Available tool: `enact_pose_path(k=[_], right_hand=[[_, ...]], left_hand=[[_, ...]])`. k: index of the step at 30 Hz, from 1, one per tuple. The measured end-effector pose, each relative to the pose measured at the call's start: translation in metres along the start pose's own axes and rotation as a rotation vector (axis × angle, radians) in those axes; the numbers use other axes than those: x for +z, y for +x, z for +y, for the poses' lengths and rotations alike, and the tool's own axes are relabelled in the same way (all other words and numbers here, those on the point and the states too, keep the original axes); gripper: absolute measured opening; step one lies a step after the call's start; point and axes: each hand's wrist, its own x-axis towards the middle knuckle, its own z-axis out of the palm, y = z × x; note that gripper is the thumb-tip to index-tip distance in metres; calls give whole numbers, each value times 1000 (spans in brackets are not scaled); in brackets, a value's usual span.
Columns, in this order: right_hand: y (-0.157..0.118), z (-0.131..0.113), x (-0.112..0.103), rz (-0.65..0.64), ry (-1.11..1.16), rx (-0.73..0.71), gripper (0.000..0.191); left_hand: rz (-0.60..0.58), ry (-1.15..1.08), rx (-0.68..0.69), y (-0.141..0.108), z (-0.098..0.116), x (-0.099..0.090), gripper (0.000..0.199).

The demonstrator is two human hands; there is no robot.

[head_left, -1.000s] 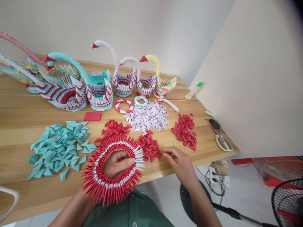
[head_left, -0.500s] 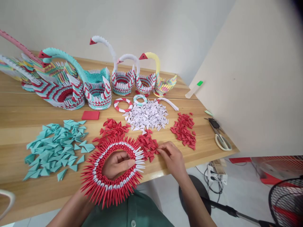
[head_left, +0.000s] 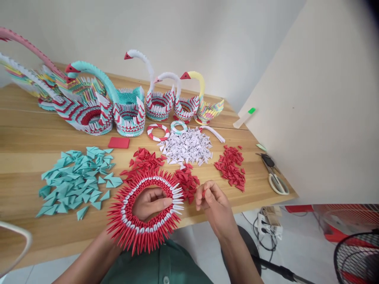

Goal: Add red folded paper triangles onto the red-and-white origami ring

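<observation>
My left hand (head_left: 152, 203) reaches through a ring of folded paper pieces (head_left: 130, 232), red with a white row and a few white tips on its right side. The thumb presses the ring's inner right edge, with the fingers bent behind it. To the right, my right hand (head_left: 214, 205) is closed in a pinch on a small red paper piece (head_left: 204, 193), mostly covered by the fingertips. Just left of that hand lies a small pile of red folded pieces (head_left: 187, 181). Another red pile (head_left: 145, 159) sits behind the ring.
Teal pieces (head_left: 74, 181) lie at left, white pieces (head_left: 188, 146) in the middle, more red pieces (head_left: 231, 165) at right. Several paper swans (head_left: 128, 118) line the back. Scissors (head_left: 276, 179) lie near the right edge. A fan (head_left: 358, 252) stands at lower right.
My right hand has come away from the red pile with a red piece, its fingers turned upward. My left hand still holds the ring. The view has shifted slightly.
</observation>
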Motion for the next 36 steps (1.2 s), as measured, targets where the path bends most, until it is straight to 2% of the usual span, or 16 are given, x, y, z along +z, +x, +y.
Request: enact_pose_path(k=[5,7,14,19,23,30,36], right_hand=[[-3,1,2,-1,-12,36,19],[-4,3,1,10,-76,47,20],[-7,1,7,58,-379,-12,17],[-10,-3,10,59,-488,3,17],[-16,-2,11,27,-440,33,19],[-21,9,15,1,-259,124,20],[-24,20,13,-14,-108,157,21]], left_hand=[[-48,23,-56,0,11,-2,56],[-88,22,-65,-1,14,-3,54],[-96,10,-34,-2,11,-5,52],[-118,-93,-21,-6,13,-1,42],[-108,-89,9,-7,17,0,35],[-133,-4,110,-2,14,-4,40],[-109,72,98,-3,14,-7,43]])
